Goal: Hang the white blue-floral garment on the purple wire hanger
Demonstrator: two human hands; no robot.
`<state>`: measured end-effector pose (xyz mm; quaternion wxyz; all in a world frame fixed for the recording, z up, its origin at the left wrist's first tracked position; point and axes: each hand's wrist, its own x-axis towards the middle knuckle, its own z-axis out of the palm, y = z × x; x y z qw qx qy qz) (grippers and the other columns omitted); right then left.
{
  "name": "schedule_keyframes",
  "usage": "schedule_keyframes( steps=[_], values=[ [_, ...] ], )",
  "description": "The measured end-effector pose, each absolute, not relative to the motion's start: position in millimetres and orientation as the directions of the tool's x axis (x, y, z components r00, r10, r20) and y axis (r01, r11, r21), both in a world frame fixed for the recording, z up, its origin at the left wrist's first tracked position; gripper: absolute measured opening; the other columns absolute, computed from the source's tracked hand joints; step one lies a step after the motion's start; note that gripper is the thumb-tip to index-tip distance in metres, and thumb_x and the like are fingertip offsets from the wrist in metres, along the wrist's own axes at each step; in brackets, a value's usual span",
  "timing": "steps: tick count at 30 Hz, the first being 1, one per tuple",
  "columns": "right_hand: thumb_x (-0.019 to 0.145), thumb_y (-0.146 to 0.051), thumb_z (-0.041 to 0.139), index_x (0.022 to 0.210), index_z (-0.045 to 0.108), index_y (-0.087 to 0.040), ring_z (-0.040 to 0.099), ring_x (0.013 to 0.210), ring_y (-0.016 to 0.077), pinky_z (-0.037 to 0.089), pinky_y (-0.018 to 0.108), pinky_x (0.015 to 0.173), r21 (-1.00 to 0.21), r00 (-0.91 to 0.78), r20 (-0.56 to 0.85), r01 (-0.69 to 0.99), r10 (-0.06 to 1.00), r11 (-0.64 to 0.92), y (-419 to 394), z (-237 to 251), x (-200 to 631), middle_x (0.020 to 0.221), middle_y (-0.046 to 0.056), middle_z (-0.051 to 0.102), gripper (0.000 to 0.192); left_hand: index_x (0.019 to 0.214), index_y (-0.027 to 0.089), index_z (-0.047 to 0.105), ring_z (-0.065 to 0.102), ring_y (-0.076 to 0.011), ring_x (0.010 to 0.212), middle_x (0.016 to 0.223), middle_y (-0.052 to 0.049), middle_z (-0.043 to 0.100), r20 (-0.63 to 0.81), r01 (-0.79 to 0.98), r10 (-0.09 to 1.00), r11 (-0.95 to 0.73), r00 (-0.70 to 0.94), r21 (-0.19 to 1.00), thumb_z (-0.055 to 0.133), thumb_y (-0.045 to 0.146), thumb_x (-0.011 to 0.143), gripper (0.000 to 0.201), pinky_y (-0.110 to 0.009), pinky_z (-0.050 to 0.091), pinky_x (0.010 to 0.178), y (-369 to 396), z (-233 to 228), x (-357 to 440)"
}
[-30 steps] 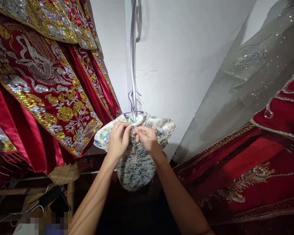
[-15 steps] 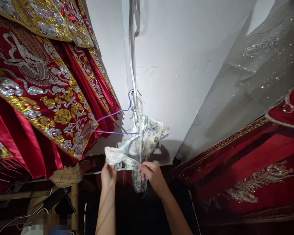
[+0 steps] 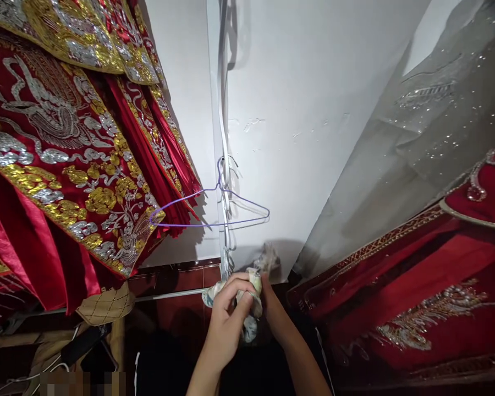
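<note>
Below the bare purple hanger (image 3: 209, 208) | left hand (image 3: 226, 319) clenched around bunched floral cloth (image 3: 251, 308) | right hand mostly hidden behind it, grip unclear | risk: loose end may slip free or snag on red embroidered robes (image 3: 74, 159) close by.

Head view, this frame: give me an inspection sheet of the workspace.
Surface: white wall; no table seen.
Job's things: patterned cloth, bunched below the hanger.
Hanger: purple wire hanger, bare, on a wall cord.
Clutter: gold quilted item.
Hands: left hand grips the cloth; right hand mostly hidden behind it, at the cloth.
Cables: white cord down the wall.
Surroundings: red embroidered robes; grey sequinned fabric.
</note>
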<state>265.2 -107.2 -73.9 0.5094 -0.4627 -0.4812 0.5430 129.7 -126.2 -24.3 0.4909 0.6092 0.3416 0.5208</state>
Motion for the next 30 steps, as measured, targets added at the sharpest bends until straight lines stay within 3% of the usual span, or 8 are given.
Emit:
schedule_keyframes(
  steps=[4, 7, 9, 16, 21, 23, 27, 30],
  values=[
    [0.084, -0.08, 0.046, 0.108, 0.069, -0.021, 0.064, 0.104, 0.0289, 0.05, 0.042, 0.09, -0.938, -0.253, -0.025, -0.33, 0.967, -0.111, -118.8, -58.1, 252.3, 0.1, 0.012, 0.069, 0.067, 0.099, 0.026, 0.073, 0.04, -0.0308, 0.139, 0.134, -0.009, 0.059, 0.42, 0.166, 0.883, -0.456, 0.211, 0.874, 0.052, 0.036, 0.098, 0.024, -0.05, 0.025, 0.119, -126.2, -19.1, 120.0],
    [0.074, -0.054, 0.078, 0.118, 0.065, -0.023, 0.062, 0.107, 0.0273, 0.048, 0.04, 0.095, -0.958, -0.402, 0.034, -0.274, 0.915, -0.085, -123.6, -51.1, 242.1, 0.109, 0.008, 0.068, 0.056, 0.122, 0.028, 0.067, 0.051, -0.0294, 0.13, 0.134, -0.011, 0.06, 0.343, 0.162, 0.896, -0.397, 0.283, 0.903, 0.041, 0.044, 0.101, 0.037, -0.049, 0.036, 0.113, -113.0, -21.9, 98.4],
    [0.071, -0.042, 0.082, 0.113, 0.066, -0.02, 0.064, 0.096, 0.0248, 0.05, 0.037, 0.087, -0.964, -0.449, -0.045, -0.215, 0.892, -0.157, -124.7, -49.8, 237.8, 0.101, 0.007, 0.068, 0.051, 0.131, 0.026, 0.062, 0.062, -0.0273, 0.114, 0.12, -0.012, 0.068, 0.261, 0.112, 0.891, -0.322, 0.371, 0.94, 0.034, 0.05, 0.102, 0.047, -0.045, 0.046, 0.104, -105.3, -30.0, 80.4],
    [0.067, -0.037, 0.079, 0.087, 0.066, -0.017, 0.057, 0.072, 0.0176, 0.048, 0.031, 0.072, -0.955, -0.475, -0.061, -0.228, 0.878, -0.19, -122.8, -36.5, 236.2, 0.072, 0.001, 0.061, 0.031, 0.098, 0.02, 0.077, 0.069, -0.0266, 0.09, 0.085, -0.011, 0.072, 0.154, 0.033, 0.922, -0.177, 0.354, 0.984, 0.054, 0.056, 0.092, 0.043, -0.038, 0.056, 0.081, -98.7, -76.7, 53.2],
    [0.067, -0.035, 0.076, 0.084, 0.065, -0.016, 0.05, 0.064, 0.0145, 0.041, 0.027, 0.061, -0.992, -0.526, -0.046, -0.078, 0.849, -0.102, -114.0, -15.5, 261.4, 0.071, 0.0, 0.059, 0.028, 0.075, 0.016, 0.068, 0.056, -0.0182, 0.068, 0.073, -0.005, 0.064, 0.209, 0.212, 0.778, -0.401, 0.592, 0.891, 0.039, 0.056, 0.098, 0.054, -0.027, 0.047, 0.065, -78.6, -65.8, 52.8],
    [0.069, -0.03, 0.071, 0.08, 0.064, -0.017, 0.05, 0.065, 0.0147, 0.039, 0.026, 0.06, -0.997, -0.454, 0.009, 0.062, 0.891, 0.041, -106.7, -0.7, 279.4, 0.073, 0.0, 0.058, 0.018, 0.065, 0.015, 0.059, 0.048, -0.014, 0.062, 0.065, -0.001, 0.055, 0.152, 0.333, 0.73, -0.474, 0.667, 0.815, 0.043, 0.055, 0.097, 0.054, -0.024, 0.039, 0.061, -68.0, -54.4, 42.4],
    [0.073, -0.024, 0.062, 0.072, 0.058, -0.02, 0.048, 0.063, 0.0139, 0.037, 0.024, 0.057, -0.88, -0.072, 0.29, 0.371, 0.954, 0.296, -71.9, 26.7, 310.3, 0.067, -0.003, 0.053, 0.006, 0.065, 0.016, 0.056, 0.045, -0.0127, 0.061, 0.063, 0.001, 0.053, 0.063, 0.605, 0.801, -0.499, 0.596, 0.621, 0.05, 0.054, 0.094, 0.048, -0.024, 0.033, 0.062, -59.4, -36.9, 11.2],
    [0.073, -0.024, 0.062, 0.101, 0.066, -0.021, 0.058, 0.071, 0.0174, 0.046, 0.027, 0.066, -0.841, 0.113, 0.457, 0.378, 0.882, 0.387, -26.4, 25.6, 318.6, 0.077, 0.0, 0.062, 0.028, 0.069, 0.017, 0.058, 0.049, -0.0149, 0.061, 0.065, -0.001, 0.059, 0.044, 0.732, 0.858, -0.462, 0.511, 0.501, 0.042, 0.053, 0.097, 0.048, -0.025, 0.034, 0.064, -64.2, -29.1, -10.2]
  ],
)
